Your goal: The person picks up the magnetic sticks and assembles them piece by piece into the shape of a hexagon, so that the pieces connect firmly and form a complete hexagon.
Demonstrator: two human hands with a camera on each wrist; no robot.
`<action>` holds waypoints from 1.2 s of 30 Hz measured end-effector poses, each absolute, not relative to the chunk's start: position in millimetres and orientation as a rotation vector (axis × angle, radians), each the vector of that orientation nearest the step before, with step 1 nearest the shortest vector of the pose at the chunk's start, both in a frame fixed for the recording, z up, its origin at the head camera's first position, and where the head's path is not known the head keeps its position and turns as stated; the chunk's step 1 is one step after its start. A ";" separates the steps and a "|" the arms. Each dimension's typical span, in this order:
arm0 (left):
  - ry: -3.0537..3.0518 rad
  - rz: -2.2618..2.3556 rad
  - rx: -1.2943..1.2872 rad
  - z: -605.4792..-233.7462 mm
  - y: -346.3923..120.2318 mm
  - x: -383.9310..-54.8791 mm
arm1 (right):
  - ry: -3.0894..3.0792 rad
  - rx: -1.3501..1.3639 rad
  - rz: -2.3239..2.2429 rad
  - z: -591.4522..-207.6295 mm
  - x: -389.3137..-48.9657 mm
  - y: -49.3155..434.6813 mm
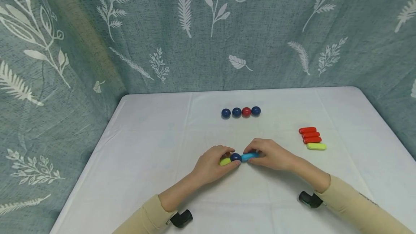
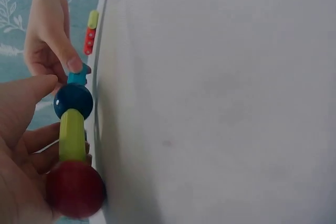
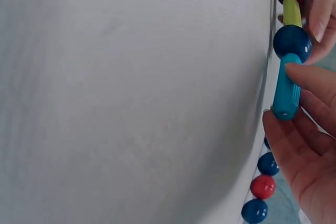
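Note:
A chain of toy pieces runs between the two hands: a red ball (image 2: 76,188), a yellow-green rod (image 2: 72,136), a dark blue ball (image 1: 235,157) and a light blue rod (image 3: 287,87). Around the dark blue ball, the left hand (image 1: 212,162) holds the chain with its thumb on the near side and fingers on the far side. The right hand (image 1: 273,154) pinches the light blue rod, whose inner end meets the dark blue ball. In the head view the left hand hides the red ball.
At the back of the white table (image 1: 156,129) stands a row of balls, dark blue ones (image 1: 236,112) and one red ball (image 1: 246,112). To the right lie three red rods (image 1: 310,134) beside a yellow-green rod (image 1: 316,146). A patterned curtain (image 1: 201,64) hangs behind.

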State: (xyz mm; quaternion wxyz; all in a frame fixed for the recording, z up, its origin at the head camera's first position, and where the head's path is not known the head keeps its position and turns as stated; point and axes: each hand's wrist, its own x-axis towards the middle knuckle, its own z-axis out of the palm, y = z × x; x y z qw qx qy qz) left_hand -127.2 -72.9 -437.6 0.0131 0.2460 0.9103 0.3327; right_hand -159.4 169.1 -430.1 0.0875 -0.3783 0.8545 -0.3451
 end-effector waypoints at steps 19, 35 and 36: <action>2.772 1.096 0.845 -443.1 -62.1 -136.7 | 2.546 -1.032 -1.189 -428.4 -179.5 169.1; 2.757 1.083 0.801 -443.9 -64.6 -136.4 | 2.906 -0.440 -1.207 -425.9 -251.6 184.1; 2.754 1.081 0.797 -444.3 -64.6 -136.5 | 2.900 -0.437 -1.196 -426.4 -254.0 184.0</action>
